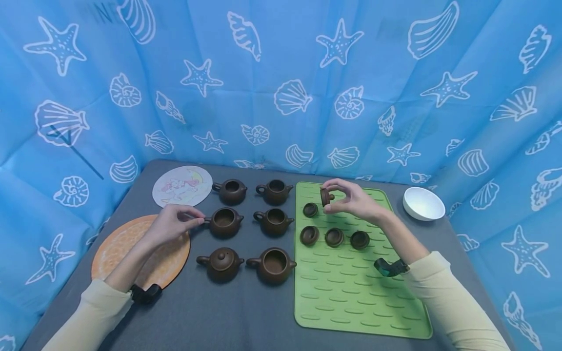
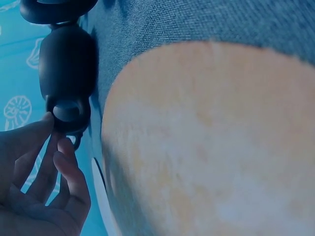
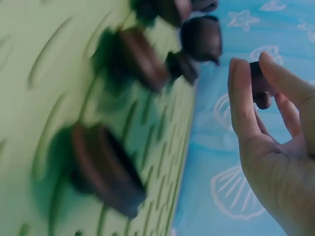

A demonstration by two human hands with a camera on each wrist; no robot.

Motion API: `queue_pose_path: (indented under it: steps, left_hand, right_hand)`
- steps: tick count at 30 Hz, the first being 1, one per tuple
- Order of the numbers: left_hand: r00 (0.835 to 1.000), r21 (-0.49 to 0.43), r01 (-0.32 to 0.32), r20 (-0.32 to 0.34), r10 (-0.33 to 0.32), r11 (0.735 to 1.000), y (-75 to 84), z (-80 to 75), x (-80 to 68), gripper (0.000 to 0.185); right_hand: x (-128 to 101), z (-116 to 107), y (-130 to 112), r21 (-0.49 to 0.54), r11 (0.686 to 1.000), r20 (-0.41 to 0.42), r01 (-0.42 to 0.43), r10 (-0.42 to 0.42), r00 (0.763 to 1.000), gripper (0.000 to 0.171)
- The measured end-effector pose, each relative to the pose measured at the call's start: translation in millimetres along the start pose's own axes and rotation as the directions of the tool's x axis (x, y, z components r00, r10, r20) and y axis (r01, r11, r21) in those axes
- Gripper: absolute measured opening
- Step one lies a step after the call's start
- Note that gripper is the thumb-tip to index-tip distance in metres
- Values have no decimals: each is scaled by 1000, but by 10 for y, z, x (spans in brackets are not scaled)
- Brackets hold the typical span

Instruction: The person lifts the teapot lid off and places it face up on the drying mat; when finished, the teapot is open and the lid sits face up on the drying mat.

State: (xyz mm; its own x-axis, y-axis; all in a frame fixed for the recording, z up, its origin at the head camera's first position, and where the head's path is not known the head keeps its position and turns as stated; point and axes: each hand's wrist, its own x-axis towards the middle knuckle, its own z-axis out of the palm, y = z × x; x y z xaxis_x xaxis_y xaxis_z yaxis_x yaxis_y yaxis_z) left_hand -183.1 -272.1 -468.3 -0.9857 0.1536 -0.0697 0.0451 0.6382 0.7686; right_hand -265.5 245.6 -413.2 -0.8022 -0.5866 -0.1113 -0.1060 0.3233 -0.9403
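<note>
- Nearest row on the table (image 1: 228, 312): lidded teapot (image 1: 221, 263) at left, already capped, and an open front teapot (image 1: 273, 265) beside it. I leave both alone.
- Green mat (image 1: 351, 302) to my right carries four loose lids (image 1: 334, 237), knobs down, well apart from each other. I keep my forearm high so the sleeve doesn't sweep them.
- Left hand (image 1: 169, 224): fingers (image 2: 66, 164) loosely curled round the handle ring of the middle-left teapot (image 1: 225, 223). In the left wrist view thumb and fingertips bracket the ring; I can't tell if it's a firm pinch. I'd tighten it so the pot can't turn when the lid seats.
- That pot is open and sits just beside the orange plate (image 1: 123, 248).
- Right hand (image 1: 353, 200): thumb and fingertips pinch one small brown lid (image 1: 326, 196), held on edge above the mat's far end, clear of the surface.
- My judgement: rotate the lid flat, knob up, before crossing. Path goes left over the middle-right teapot (image 1: 274, 222), so carry high, then lower straight and release only once the rim is in.
- Far row: two more open teapots (image 1: 274, 192), patterned disc (image 1: 182, 185), white bowl (image 1: 423, 203) off to the right. Not involved.
</note>
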Motion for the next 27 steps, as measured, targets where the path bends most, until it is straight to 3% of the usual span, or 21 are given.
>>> queue_pose_path:
  steps: [17, 21, 27]
  left_hand:
    - [1000, 20, -13, -15, 14, 1000, -4, 14, -5, 16]
    - [999, 33, -25, -25, 25, 999, -14, 23, 0, 15]
    - [999, 38, -23, -33, 24, 999, -13, 25, -2, 15]
  right_hand:
    - [-91, -257, 468, 46, 983, 19, -180, 179, 984, 66]
    - [-83, -275, 526, 18, 977, 30, -211, 210, 977, 64]
    - [-70, -265, 533, -105, 982, 36, -158, 163, 986, 61]
